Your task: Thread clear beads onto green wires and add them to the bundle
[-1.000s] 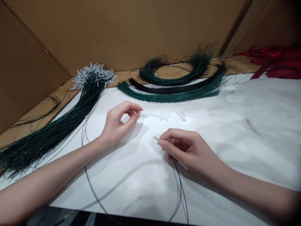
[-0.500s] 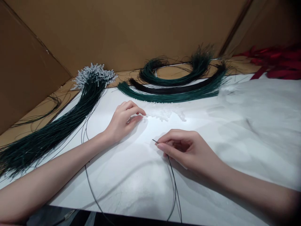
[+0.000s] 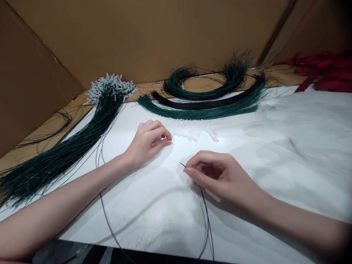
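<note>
My right hand (image 3: 214, 170) pinches a thin dark green wire (image 3: 208, 216) between thumb and forefinger. The wire's short tip sticks out to the left of the fingers; its long end hangs down past the front edge of the table. My left hand (image 3: 151, 139) rests on the white sheet at the left end of a patch of small white beads (image 3: 189, 132). Its thumb and forefinger tips are brought together. Whatever sits between them, if anything, is too small to make out.
A large bundle of green wires (image 3: 74, 143) with whitish beaded ends (image 3: 110, 88) lies along the left. Curved bundles of green and black wire (image 3: 203, 105) stretch behind the beads. Red ribbons (image 3: 330, 73) lie at the back right. Cardboard walls (image 3: 154, 36) enclose the back.
My left thumb and forefinger have closed together at the edge of the beads, the hand shifting slightly nearer. My right hand keeps its pinch on the wire and has barely moved.
</note>
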The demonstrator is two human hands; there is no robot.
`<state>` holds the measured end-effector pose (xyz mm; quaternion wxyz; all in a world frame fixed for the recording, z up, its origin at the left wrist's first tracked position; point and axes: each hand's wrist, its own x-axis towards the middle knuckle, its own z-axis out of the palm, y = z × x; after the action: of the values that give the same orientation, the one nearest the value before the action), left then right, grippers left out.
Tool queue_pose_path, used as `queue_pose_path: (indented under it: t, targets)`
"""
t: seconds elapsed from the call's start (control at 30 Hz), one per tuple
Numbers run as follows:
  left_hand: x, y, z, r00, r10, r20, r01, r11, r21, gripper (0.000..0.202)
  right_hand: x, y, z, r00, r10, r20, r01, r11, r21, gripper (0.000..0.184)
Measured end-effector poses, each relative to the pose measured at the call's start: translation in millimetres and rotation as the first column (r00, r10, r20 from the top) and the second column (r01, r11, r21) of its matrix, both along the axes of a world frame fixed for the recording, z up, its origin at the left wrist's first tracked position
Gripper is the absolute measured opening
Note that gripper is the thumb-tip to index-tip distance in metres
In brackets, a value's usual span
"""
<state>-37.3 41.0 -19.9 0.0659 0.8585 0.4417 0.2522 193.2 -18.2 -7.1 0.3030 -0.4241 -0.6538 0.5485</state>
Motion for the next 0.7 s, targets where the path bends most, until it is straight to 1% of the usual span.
queue_pose_path:
  t: [0.3, 0.53, 0.6, 0.63, 0.7]
  targets:
    - [1, 0, 0.9, 0.999, 0.031, -0.019, -0.032, 0.999, -0.034, 0.011, 1, 0, -1.5, 0.999, 0.0, -0.053, -0.003, 0.998, -0.06, 0.02]
    - [2, -3, 2.7, 1.0, -0.021, 0.014, 0.022, 1.0, -0.019, 0.014, -1, 1, -3.8, 0.997, -0.012, -0.075, 0.007, 0.998, -0.064, 0.019]
    - [3, -4, 3.7, 0.997, -0.039, 0.074, 0.041, 0.999, -0.036, 0.013, -1, 1, -3.5, 0.995, -0.017, -0.095, 0.01, 0.997, -0.075, 0.016]
    - [4, -6, 4.5, 0.991, -0.043, 0.128, 0.05, 0.997, -0.055, 0.011, -1, 1, -3.1, 0.994, -0.018, -0.104, 0.01, 0.997, -0.083, 0.015]
    - [6, -11, 6.5, 0.956, -0.049, 0.289, 0.088, 0.988, -0.124, 0.008, -1, 0, -1.7, 0.993, -0.022, -0.113, 0.012, 0.995, -0.094, 0.012]
